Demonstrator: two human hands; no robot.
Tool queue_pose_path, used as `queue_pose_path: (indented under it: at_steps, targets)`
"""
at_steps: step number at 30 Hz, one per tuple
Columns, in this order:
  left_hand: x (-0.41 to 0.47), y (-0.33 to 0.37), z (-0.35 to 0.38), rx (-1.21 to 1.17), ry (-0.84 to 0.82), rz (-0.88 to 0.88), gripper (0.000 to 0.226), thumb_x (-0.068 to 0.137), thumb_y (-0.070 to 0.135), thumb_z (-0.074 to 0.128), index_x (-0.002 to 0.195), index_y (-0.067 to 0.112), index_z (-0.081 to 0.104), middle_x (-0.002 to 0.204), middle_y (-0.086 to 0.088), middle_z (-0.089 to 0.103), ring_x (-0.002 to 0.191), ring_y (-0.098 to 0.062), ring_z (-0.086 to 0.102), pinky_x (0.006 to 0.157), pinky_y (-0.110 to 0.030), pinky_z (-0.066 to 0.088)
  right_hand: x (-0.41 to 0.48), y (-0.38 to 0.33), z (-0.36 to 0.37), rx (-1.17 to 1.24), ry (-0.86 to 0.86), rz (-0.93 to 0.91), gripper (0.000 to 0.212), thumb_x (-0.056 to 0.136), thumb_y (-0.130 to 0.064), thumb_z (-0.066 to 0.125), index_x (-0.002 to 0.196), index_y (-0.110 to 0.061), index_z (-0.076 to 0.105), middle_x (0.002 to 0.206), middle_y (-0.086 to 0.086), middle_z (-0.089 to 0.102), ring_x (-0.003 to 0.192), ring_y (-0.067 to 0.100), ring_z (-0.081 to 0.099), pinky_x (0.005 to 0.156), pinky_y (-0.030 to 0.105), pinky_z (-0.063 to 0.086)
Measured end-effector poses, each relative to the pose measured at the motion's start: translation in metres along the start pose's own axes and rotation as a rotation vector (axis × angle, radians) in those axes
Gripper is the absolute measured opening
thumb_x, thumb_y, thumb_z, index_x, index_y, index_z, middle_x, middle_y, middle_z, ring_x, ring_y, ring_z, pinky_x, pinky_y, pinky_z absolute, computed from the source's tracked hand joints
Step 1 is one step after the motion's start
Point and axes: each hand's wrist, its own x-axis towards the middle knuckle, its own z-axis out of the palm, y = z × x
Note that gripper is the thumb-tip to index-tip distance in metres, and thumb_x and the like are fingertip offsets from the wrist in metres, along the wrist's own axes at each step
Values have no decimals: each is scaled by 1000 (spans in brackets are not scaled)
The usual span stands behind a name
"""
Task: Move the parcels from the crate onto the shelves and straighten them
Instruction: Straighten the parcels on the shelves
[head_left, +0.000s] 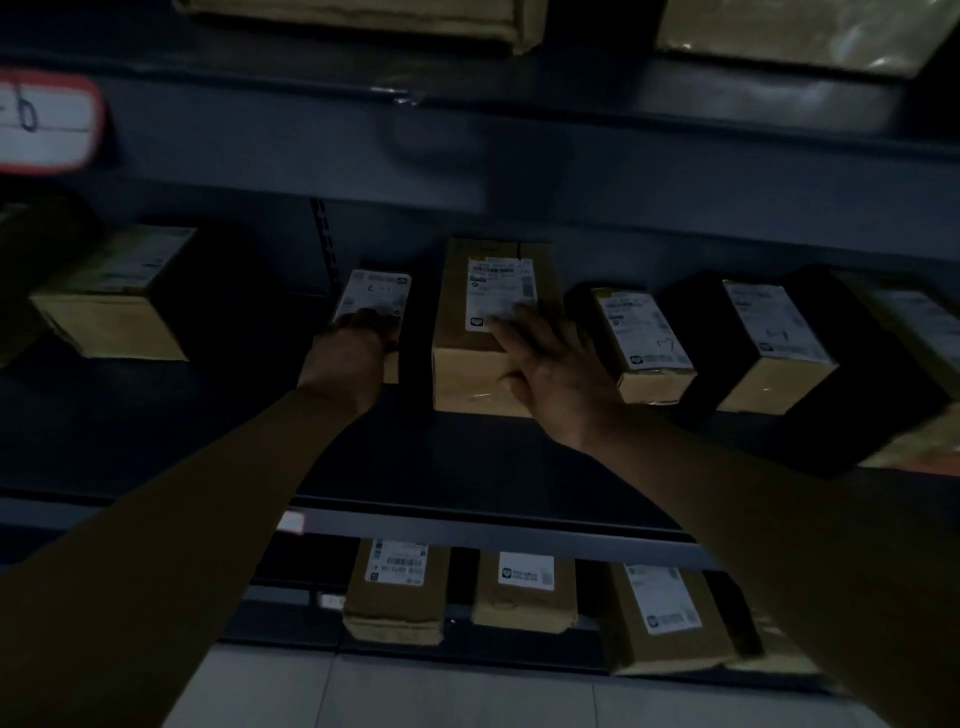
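Observation:
Both arms reach onto the dark middle shelf. My left hand grips the near end of a small narrow parcel with a white label. A taller cardboard parcel stands just right of it; my right hand lies on its top right edge, fingers spread over the label and thumb on the front face. More labelled parcels stand to the right: one small and one dark-sided. The crate is out of view.
A lone box sits at the left of the same shelf. Three parcels stand on the lower shelf, and others on the shelf above. A red-edged tag hangs at upper left. Pale floor tiles show below.

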Motion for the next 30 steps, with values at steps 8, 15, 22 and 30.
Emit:
queue_pose_path:
  at_steps: [8,15,22,30]
  targets:
    - [-53,34,-36,-57,242,228,34,75,-17,56,104,-5,68,107,-28,63,91,-44,61,78,-53,52,-67,-16,-1,63,228,-70,47,86,-22,61,129,-5,55,129,18,57,117,35,51,101,52,43]
    - [-143,77,-35,-62,189,500,20,69,-9,53,81,-1,66,81,-18,63,70,-32,61,64,-40,52,-162,-47,-2,104,255,-150,38,90,-22,46,113,-1,66,107,16,66,90,34,64,73,39,52]
    - [-207,74,38,57,-173,494,22,80,-2,59,99,6,67,95,-11,62,88,-27,59,76,-35,43,-205,-58,57,104,-13,-104,34,83,-24,55,107,-2,68,104,17,67,90,37,64,74,47,56]
    - [-224,21,153,417,-437,161,54,87,16,60,139,13,44,141,-13,42,126,-31,42,105,-42,29,-209,-38,162,-113,-321,-2,63,99,-36,47,152,-18,20,159,7,16,145,28,12,115,42,18]
